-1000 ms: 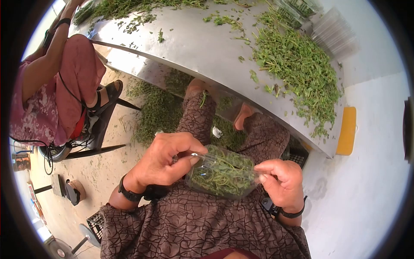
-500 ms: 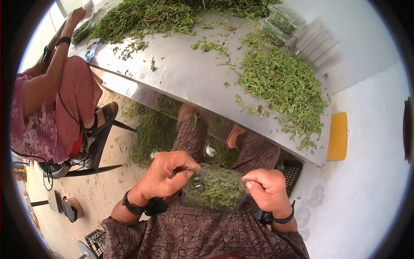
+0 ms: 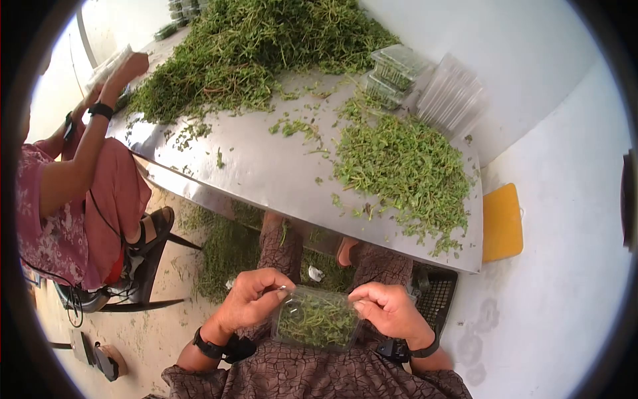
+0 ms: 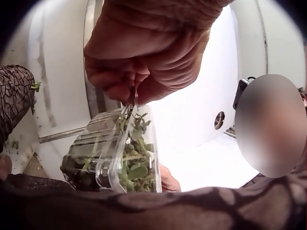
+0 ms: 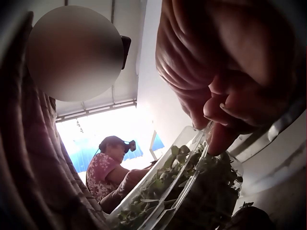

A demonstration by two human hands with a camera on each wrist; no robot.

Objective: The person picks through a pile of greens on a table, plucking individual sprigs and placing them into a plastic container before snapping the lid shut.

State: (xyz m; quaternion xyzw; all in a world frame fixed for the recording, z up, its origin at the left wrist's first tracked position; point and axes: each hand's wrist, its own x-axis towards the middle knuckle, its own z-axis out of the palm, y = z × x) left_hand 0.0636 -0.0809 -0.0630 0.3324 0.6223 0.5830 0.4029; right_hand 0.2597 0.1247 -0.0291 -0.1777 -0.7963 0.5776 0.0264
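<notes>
From the head view, the person holds a clear box (image 3: 316,320) packed with green herbs over the lap, below the near edge of the steel table (image 3: 266,169). The left hand (image 3: 256,298) pinches the box's left rim between curled thumb and fingers, and the right hand (image 3: 389,310) pinches the right rim the same way. On the table lie a loose herb pile (image 3: 402,169), a larger heap (image 3: 259,50) farther back, filled boxes (image 3: 395,70) and a stack of empties (image 3: 452,96). A second person (image 3: 73,186) sits to the left, reaching onto the table. In the left wrist view, the left hand (image 4: 148,52) grips the seam where lid meets base, and sprigs (image 4: 134,163) press against the plastic. In the right wrist view, the right hand's fingertips (image 5: 220,136) squeeze the opposite seam, leaves crowding the edge. The step looks like closing the lid; it likely goes best by tucking stray stems inside first, then pressing evenly along both rims so nothing is caught in the seam.
</notes>
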